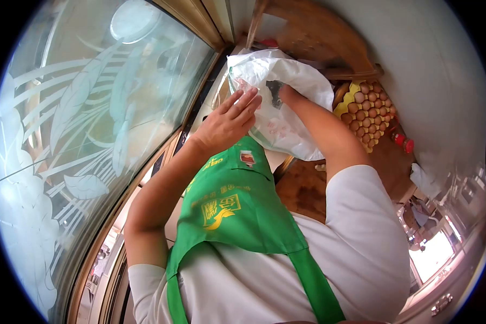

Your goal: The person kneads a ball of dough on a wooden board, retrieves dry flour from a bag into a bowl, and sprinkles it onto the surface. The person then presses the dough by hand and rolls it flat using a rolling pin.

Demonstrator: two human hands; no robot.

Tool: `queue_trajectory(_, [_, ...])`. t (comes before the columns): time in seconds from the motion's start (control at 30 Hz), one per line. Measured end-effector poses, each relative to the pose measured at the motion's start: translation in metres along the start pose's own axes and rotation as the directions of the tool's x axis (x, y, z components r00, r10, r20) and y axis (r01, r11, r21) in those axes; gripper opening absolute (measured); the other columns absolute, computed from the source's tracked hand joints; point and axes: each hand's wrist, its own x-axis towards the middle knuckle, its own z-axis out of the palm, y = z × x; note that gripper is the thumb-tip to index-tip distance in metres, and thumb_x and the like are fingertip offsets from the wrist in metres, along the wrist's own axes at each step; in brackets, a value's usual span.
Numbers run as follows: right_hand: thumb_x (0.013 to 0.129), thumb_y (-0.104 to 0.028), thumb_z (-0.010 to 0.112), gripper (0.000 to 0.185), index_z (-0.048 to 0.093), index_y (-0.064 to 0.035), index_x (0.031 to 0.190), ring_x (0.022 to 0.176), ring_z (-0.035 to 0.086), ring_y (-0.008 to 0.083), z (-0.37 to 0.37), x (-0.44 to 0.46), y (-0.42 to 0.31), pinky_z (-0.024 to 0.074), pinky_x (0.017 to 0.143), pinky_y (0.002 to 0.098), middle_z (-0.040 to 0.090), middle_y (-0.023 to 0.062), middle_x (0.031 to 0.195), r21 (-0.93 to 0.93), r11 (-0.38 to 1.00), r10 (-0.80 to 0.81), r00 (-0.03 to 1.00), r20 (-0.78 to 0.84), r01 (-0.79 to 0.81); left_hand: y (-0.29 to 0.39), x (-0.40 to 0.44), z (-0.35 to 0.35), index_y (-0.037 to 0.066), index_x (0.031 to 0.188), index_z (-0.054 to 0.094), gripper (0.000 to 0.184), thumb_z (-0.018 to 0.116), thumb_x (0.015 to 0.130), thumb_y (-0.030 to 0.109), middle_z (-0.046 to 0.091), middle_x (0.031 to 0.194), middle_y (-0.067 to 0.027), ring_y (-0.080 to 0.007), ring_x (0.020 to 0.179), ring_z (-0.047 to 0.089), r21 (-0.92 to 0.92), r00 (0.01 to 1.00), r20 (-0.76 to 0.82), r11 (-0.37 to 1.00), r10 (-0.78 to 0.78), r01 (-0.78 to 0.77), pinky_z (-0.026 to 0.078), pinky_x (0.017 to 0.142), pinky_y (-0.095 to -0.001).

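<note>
A white plastic sack (309, 78) with faint red print sits in front of me, with a dark opening near its middle. My right hand (289, 95) reaches into that opening; its fingers are hidden inside. Over the sack's near left side is my left hand (233, 120), fingers stretched out and lying close together, with nothing seen in it. Whether its fingertips touch the sack I cannot tell. Just below the hands hangs the green apron (232, 189) that I wear, with yellow print.
Right of the sack, a yellow tray (342, 107) holds many brown eggs (368, 108). A red-capped bottle (403, 141) lies beside it. A wooden chair back (318, 35) stands behind the sack. Along the left runs a frosted glass door (97, 124) with leaf patterns.
</note>
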Motion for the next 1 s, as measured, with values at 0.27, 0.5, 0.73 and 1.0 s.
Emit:
queue_trajectory(0.27, [0.093,-0.02,0.053,0.03,0.066,0.0005,0.11,0.114,0.065,0.0419,-0.014,-0.015,0.047,0.0508,0.098,0.0504,0.069,0.0259,0.116,0.028,0.959,-0.28,0.959,-0.044,0.282,-0.007,0.015,-0.011,0.002,0.1,0.067,0.02,0.063,0.084,0.013,0.062,0.135,-0.0143,-0.0322,0.141,0.048,-0.003,0.995,0.076,0.998,0.062,-0.062,0.033,0.122,-0.0519])
queue_trajectory(0.5, [0.088,-0.009,0.054,0.018,0.068,-0.0006,0.097,0.1,0.068,0.0435,-0.072,-0.06,0.057,0.0525,0.089,0.0533,0.07,0.0253,0.105,-0.23,0.828,-0.536,0.842,-0.061,0.511,-0.005,0.015,-0.014,0.002,0.103,0.066,0.022,0.063,0.084,0.014,0.061,0.135,-0.0133,-0.0334,0.142,0.047,0.01,0.99,0.088,0.993,0.114,-0.115,0.032,0.122,-0.0526])
queue_trajectory(0.73, [0.082,-0.013,0.063,0.013,0.066,-0.0042,0.091,0.087,0.068,0.0424,-0.127,-0.107,0.064,0.0537,0.077,0.0517,0.07,0.0201,0.088,-0.152,0.834,-0.552,0.784,-0.284,0.531,-0.001,0.021,-0.013,0.003,0.102,0.064,0.02,0.062,0.086,0.013,0.062,0.129,-0.0145,-0.0358,0.141,0.046,0.038,0.988,0.064,0.989,0.141,-0.144,0.027,0.125,-0.0537])
queue_trajectory(1.0, [0.088,-0.016,0.065,0.021,0.051,-0.0013,0.084,0.076,0.065,0.0433,-0.161,-0.143,0.106,0.0489,0.065,0.0502,0.064,0.0212,0.078,0.025,0.878,-0.397,0.758,-0.518,0.477,0.002,0.029,-0.021,0.004,0.1,0.064,0.019,0.062,0.083,0.013,0.062,0.129,-0.0125,-0.0342,0.138,0.05,0.066,0.991,0.052,0.99,0.12,-0.123,0.031,0.122,-0.0548])
